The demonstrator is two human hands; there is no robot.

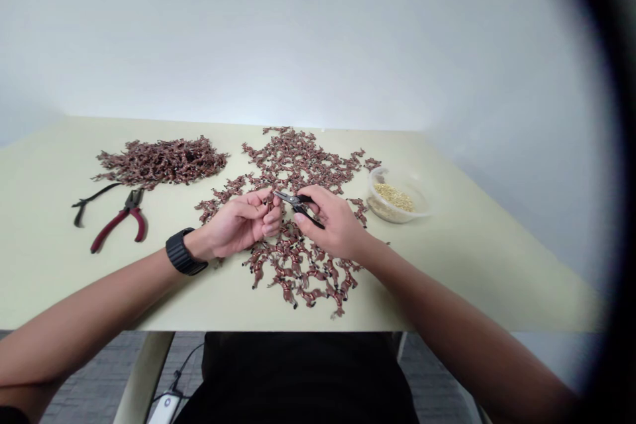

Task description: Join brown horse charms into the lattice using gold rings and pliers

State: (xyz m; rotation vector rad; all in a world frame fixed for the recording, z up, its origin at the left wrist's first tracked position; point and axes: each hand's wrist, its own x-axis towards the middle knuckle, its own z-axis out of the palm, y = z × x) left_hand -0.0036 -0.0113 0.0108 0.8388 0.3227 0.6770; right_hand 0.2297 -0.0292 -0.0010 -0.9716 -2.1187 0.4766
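Between the thumb and fingers of my left hand (pixel 247 222) is a small brown animal figurine (pixel 269 200), partly hidden by the fingers. My right hand (pixel 334 220) is closed around the black handles of small pliers (pixel 293 200). Their metal tips point left and meet the figurine at my left fingertips; whether the jaws are gripping anything is too small to tell. Under and around both hands, many similar brown figurines (pixel 308 276) lie spread over the pale yellow table (pixel 199 301).
A dense heap of brown figurines (pixel 163 160) sits at the back left. In front of it lie red-handled pliers (pixel 116 222) and a black strap-like item (pixel 97 196). To the right stands a clear plastic tub (pixel 422 205) holding small gold-coloured pieces (pixel 395 197). A wall (pixel 318 33) rises behind the table.
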